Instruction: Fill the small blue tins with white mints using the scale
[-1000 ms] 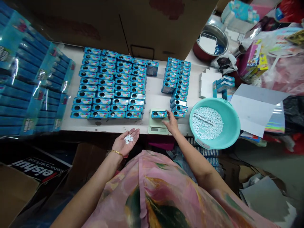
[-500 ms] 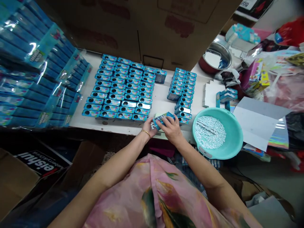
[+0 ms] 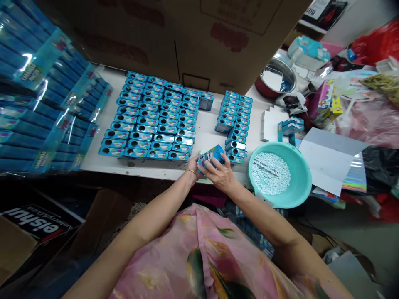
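Note:
Over the front edge of the table, both hands hold one small blue printed box point(image 3: 213, 153), tilted. My left hand point(image 3: 193, 165) is closed around its left end, with the palm mostly hidden. My right hand point(image 3: 218, 172) lies across the near side, its fingers curled on the box. Just beyond stand rows of like blue boxes point(image 3: 149, 121), many with a dark round hole facing up. A smaller group of blue boxes point(image 3: 236, 120) stands to the right. Near my right forearm is a turquoise basin point(image 3: 304, 182) with small white tablets point(image 3: 274, 178) and a thin strip lying on them.
A large cardboard carton point(image 3: 174, 37) walls off the back. Plastic-wrapped blue packs point(image 3: 50, 104) are stacked at left. On the right lie a metal bowl point(image 3: 289, 70), white cartons point(image 3: 274, 116), a white sheet point(image 3: 333, 158) and assorted bags. An open box point(image 3: 18, 245) sits low at left.
The box has turned in my hands so more of its printed face shows. White tablets seen in my left palm are out of sight now. The view has shifted slightly.

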Available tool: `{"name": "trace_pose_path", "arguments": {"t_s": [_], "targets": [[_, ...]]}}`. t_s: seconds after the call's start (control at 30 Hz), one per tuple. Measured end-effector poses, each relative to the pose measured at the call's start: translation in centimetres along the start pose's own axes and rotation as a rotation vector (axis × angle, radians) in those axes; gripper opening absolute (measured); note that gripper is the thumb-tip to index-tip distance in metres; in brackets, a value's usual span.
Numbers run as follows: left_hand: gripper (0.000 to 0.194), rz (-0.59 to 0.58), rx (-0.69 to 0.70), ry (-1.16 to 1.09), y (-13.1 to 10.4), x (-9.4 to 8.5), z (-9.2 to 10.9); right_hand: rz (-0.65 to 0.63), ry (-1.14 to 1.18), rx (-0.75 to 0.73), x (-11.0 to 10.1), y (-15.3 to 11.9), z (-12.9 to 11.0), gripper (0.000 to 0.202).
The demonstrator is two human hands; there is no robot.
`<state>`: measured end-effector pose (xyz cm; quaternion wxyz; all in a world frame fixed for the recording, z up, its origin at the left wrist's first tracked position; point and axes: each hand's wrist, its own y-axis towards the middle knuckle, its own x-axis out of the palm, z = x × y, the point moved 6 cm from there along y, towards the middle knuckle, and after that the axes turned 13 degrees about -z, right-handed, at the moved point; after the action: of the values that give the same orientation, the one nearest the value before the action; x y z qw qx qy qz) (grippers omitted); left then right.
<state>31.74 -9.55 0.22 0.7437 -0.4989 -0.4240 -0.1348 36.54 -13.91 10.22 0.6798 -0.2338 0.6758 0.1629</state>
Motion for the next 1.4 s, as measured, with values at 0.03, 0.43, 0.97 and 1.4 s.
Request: {"name": "trace_pose_path", "arguments": {"t_s": [0.03, 0.43, 0.97, 1.4], "targets": [[0.035, -0.001, -0.016, -0.009, 0.1, 0.0, -0.1, 0.006, 0.012, 0.003, 0.1, -0.1, 0.1, 0.036], [0.017, 0.012, 0.077, -0.127, 2.3, -1.0, 0.0, 0.113, 0.218, 0.376, 0.1, -1.3, 3.8, 0.034], [0.013, 0.057, 0.058, -0.18, 2.0, -1.6, -0.3, 0.208, 0.342, 0.478, 1.1, -2.5, 4.2, 0.035], [0.014, 0.138, 0.044, -0.13, -3.5, -8.0, 1.1, 0.453, 1.054, 0.55, 7.7, -1.6, 5.6, 0.027]]}}
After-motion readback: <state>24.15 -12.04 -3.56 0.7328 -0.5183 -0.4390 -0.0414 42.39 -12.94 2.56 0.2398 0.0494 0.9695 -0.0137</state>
